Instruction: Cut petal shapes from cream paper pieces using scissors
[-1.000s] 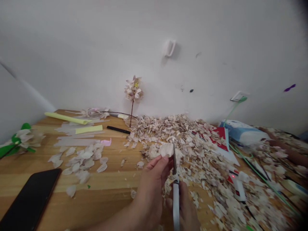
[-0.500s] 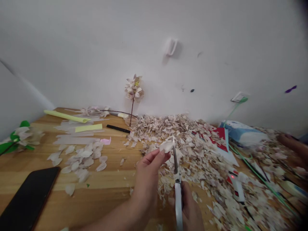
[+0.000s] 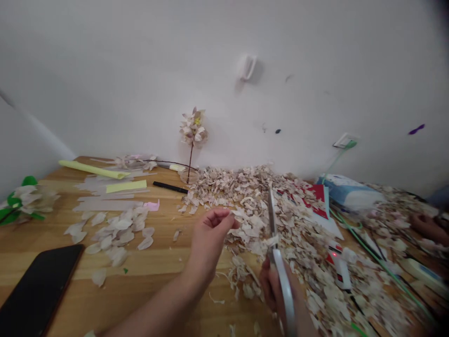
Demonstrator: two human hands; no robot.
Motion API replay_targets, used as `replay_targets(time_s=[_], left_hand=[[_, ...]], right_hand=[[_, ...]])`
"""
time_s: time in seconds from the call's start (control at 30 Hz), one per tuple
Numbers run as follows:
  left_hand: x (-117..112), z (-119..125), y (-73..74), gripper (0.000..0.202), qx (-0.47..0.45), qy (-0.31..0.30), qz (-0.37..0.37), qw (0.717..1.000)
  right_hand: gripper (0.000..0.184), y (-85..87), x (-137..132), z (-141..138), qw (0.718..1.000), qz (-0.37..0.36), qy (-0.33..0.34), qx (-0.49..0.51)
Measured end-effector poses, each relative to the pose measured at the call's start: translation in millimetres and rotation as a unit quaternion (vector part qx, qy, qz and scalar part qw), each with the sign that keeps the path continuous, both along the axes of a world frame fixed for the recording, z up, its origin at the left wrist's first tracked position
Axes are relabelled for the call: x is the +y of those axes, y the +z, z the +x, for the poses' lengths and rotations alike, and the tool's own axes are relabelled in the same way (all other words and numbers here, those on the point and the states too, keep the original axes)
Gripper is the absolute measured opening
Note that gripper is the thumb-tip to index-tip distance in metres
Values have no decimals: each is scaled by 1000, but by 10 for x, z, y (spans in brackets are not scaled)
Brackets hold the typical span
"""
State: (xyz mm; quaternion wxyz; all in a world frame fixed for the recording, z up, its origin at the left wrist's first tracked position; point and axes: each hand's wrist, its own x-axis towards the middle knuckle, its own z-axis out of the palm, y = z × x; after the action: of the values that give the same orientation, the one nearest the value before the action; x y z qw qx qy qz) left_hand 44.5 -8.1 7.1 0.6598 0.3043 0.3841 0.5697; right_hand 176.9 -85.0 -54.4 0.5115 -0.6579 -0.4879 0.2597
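**Scissors upright over the scraps**

Low and right of centre, the right hand (image 3: 277, 295) grips the scissors (image 3: 277, 262), blades pointing up. At centre the left hand (image 3: 208, 238) curls its fingers toward the thumb; whether they pinch anything cannot be told. Paper petal scraps (image 3: 245, 187) cover the bench (image 3: 157, 262) behind.

Scissors (image 3: 277, 255): white handles, metal blades close together, tips pointing up and away
Paper scraps (image 3: 245, 192): pale cut bits heaped on the table (image 3: 164, 262)
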Motion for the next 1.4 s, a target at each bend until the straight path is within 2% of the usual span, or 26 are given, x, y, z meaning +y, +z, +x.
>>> replay_targets(time_s=[0.17,0.3,0.43,0.6,0.83,1.07,1.4], left_hand=[[-10,42,-75,8,100,-130,-8,986],[-27,66,-119,6,176,-175,34,968],[-19,51,-96,4,199,-165,50,965],[-27,64,-57,8,169,-171,19,971],[-42,67,-19,14,160,-186,2,970],[-34,75,-64,13,146,-182,-5,972],[-47,76,-73,22,109,-127,-5,986]], right_hand=[[44,355,120,106,999,9,10,-34],[37,453,142,91,995,-32,-7,-95],[31,381,173,79,993,-59,-51,-87],[30,308,263,94,998,-25,-31,-39],[27,334,285,35,999,14,-21,31],[27,345,299,5,997,13,-12,70],[29,344,292,-64,993,18,-1,115]])
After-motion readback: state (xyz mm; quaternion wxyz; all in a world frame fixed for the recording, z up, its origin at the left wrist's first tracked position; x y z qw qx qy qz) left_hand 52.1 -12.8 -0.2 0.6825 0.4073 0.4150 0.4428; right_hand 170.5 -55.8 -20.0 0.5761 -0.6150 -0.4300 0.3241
